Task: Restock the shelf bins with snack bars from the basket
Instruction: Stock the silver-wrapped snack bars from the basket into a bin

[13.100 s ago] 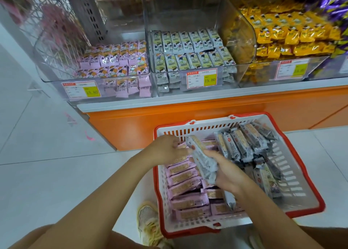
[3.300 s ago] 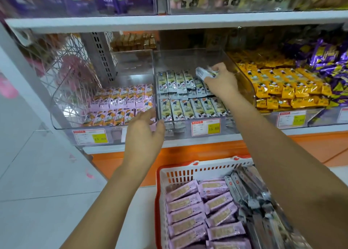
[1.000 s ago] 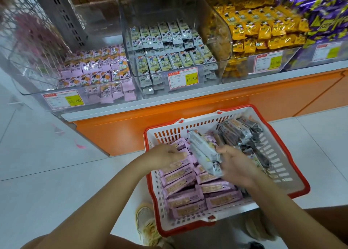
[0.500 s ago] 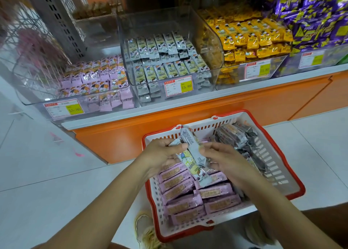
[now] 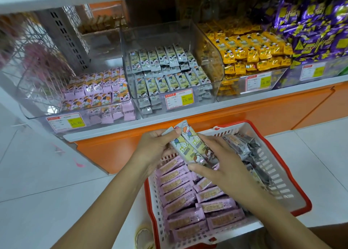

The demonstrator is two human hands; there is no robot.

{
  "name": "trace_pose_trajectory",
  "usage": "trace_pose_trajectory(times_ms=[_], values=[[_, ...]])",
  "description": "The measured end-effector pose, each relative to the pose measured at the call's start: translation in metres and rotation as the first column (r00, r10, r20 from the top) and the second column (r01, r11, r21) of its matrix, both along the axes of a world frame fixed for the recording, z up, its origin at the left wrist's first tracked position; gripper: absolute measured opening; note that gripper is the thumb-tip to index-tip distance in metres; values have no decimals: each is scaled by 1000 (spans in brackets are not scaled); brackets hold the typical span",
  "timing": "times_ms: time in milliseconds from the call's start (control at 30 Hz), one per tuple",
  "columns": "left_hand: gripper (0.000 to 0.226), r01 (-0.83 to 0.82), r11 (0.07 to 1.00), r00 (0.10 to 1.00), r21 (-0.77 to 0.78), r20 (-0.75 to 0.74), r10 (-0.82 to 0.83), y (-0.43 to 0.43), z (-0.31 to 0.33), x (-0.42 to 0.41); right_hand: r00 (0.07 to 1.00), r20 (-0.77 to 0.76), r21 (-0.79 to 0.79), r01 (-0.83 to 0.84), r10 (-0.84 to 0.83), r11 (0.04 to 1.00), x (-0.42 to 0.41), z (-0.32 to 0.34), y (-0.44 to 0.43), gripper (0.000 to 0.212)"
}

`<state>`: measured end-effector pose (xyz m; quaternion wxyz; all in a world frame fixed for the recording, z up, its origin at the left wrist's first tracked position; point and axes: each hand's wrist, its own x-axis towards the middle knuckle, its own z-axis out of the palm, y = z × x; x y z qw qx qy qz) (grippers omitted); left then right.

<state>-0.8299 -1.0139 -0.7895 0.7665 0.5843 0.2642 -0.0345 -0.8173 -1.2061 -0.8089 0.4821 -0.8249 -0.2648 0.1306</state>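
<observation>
Clear plastic shelf bin (image 5: 211, 56), stocked with grey-green bars, sits above and behind the white slotted plastic basket with red rim (image 5: 280, 166). Pink-wrapped bars (image 5: 180, 192) fill the basket's left side, dark grey-wrapped bars (image 5: 243, 145) its right. Over the basket's far edge, left hand (image 5: 156, 147) and right hand (image 5: 224, 166) both grip, with curled fingers, one small bundle of pale green cartoon-printed snack bars (image 5: 190, 145).

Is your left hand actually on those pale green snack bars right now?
Touching. Head view: the left hand pinches the upper ends of the pale green snack bars.
</observation>
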Motion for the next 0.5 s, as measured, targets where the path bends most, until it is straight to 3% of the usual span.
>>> trace_pose_trajectory(times_ms=[100,200,300,433,500], values=[[21,-44,998,997,39,71,41,4,17,9,968,250,-93,41,-17,995,9,10,13,70],[15,-51,998,985,36,167,44,10,43,19,913,401,-92,118,-72,989,24,25,28,73],[13,-89,995,959,51,274,72,13,65,28,794,595,-55,197,-126,979,39,40,45,73],[22,-171,982,933,83,334,134,21,77,43,741,657,-39,216,-137,976,63,62,67,67],[39,-182,965,940,187,323,114,27,79,51,743,654,-57,237,-144,970,85,75,77,66]])
